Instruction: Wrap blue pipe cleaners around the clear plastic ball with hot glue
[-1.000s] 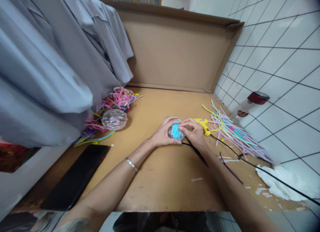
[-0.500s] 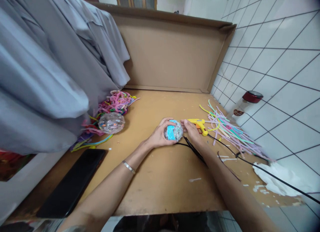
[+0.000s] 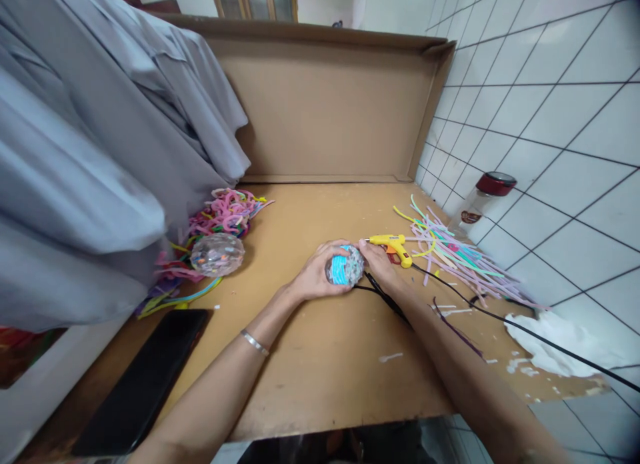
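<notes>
My left hand [image 3: 313, 276] cups a small clear ball [image 3: 345, 267] partly wrapped in light-blue pipe cleaner, holding it just above the brown cardboard tabletop [image 3: 320, 344]. My right hand [image 3: 380, 264] presses its fingertips against the ball's right side, fingers closed on it. A silver bangle [image 3: 253, 342] sits on my left wrist. A yellow glue gun [image 3: 393, 245] lies just beyond my right hand, its black cord [image 3: 500, 321] running off to the right.
A second clear glittery ball [image 3: 217, 254] rests left by a heap of coloured pipe cleaners [image 3: 225, 214]. Straight pipe cleaners [image 3: 455, 257] fan out at right near a red-lidded jar [image 3: 483, 201]. A black phone [image 3: 145, 377] lies near left. Grey shirts [image 3: 90, 151] hang left; white tissue [image 3: 555, 347] right.
The ball has been turned in my hands, so more of the blue wrapping faces me. My right hand has shifted from over the ball to its right side.
</notes>
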A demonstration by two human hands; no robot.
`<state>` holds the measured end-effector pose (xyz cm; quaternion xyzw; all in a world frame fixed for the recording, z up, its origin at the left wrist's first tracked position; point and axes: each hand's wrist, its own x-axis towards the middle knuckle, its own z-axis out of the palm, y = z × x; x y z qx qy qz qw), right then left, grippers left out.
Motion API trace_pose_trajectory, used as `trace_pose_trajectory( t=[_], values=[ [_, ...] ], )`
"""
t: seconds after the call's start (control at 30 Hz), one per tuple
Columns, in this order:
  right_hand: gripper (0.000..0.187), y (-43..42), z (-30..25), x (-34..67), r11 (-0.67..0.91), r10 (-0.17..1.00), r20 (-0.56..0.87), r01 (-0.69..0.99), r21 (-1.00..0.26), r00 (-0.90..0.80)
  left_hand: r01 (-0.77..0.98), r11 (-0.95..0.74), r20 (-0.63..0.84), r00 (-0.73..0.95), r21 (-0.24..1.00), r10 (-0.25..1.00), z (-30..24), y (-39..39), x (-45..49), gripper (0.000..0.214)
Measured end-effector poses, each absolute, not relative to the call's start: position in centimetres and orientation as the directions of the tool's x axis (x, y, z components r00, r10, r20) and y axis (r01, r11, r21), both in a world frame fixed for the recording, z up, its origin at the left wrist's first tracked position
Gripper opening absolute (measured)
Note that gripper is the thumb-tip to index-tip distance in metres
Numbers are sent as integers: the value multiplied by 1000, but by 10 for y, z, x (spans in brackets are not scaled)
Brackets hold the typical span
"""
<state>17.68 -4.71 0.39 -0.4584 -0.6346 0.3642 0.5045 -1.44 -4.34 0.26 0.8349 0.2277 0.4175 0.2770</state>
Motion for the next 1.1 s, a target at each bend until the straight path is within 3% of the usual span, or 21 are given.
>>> trace_pose_trajectory(
  t=[0.13,0.23,0.77,0.93,1.1],
  values=[
    [55,-54,10,173,411,908,413,351,-841,-72,156,-742,592,507,652,626,0,-43,-14,60],
    [53,-56,14,173,463,882,462,364,-809,-95,165,-741,595,497,650,632,-2,-42,-15,61],
    [64,-55,22,175,391,920,360,282,-876,-155,107,-768,630,506,631,589,-5,-38,-16,60],
    [70,-46,8,179,241,970,226,254,-937,-87,103,-793,647,521,601,557,-5,-39,-16,58],
    [65,-47,12,179,318,948,296,273,-908,-118,82,-810,666,524,581,531,-5,-39,-15,58]
  ],
)
